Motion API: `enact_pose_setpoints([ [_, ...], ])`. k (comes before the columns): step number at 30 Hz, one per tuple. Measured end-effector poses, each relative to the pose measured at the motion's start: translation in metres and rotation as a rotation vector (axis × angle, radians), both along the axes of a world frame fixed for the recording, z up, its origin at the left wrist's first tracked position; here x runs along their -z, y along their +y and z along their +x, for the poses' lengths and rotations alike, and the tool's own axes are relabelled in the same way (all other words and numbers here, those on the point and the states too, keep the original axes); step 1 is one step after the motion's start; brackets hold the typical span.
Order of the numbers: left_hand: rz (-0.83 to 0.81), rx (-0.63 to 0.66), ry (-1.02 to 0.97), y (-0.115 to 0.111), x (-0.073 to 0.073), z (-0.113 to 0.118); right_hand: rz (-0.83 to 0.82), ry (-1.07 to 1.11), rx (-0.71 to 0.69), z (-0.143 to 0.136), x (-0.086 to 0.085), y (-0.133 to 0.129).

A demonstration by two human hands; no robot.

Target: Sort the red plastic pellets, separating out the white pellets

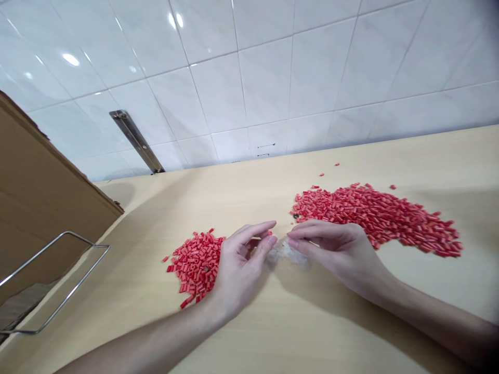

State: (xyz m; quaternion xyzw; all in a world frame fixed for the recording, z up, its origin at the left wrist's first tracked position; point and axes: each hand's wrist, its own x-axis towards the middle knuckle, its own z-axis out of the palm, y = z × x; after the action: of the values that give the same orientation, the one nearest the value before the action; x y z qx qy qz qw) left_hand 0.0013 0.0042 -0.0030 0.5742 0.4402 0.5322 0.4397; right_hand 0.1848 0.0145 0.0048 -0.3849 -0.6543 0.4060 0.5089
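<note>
My left hand (244, 259) is curled beside the smaller pile of red tube pieces (197, 265), with a small red tube piece (270, 233) between thumb and forefinger. Facing it across a small gap, my right hand (335, 246) has its thumb and fingertips pinched together. Whatever they grip is too small to make out. Below the fingertips lies a wispy whitish clump (290, 254) on the table. The larger pile of red tube pieces (374, 213) spreads behind and to the right of my right hand.
A brown cardboard sheet (47, 192) stands at the left, near a bent metal wire frame (74, 285). A metal bar (136, 140) leans on the white tiled wall (265, 83) behind the wooden table (241, 343). A dark ring-like bit (296, 216) sits at the larger pile's edge.
</note>
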Motion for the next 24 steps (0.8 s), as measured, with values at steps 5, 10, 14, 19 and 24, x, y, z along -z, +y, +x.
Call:
enact_pose_setpoints([
  [5,-0.015,-0.012,-0.075,0.0002,-0.0011,0.003,-0.085,0.085,-0.014,-0.0016,0.0003,-0.0005],
  [10,-0.019,0.002,-0.019,-0.0006,-0.0036,0.0048,-0.1,0.029,-0.034,0.0006,0.0002,-0.0014],
  [14,-0.022,-0.001,-0.003,-0.0016,-0.0033,0.0041,-0.075,0.053,-0.062,0.0025,0.0019,0.0003],
  [19,-0.011,0.011,0.008,-0.0015,-0.0013,0.0031,-0.059,0.077,-0.099,0.0011,0.0029,0.0011],
  [24,0.001,0.008,0.043,-0.0008,-0.002,0.0028,-0.07,0.059,-0.086,-0.0015,0.0004,-0.0013],
])
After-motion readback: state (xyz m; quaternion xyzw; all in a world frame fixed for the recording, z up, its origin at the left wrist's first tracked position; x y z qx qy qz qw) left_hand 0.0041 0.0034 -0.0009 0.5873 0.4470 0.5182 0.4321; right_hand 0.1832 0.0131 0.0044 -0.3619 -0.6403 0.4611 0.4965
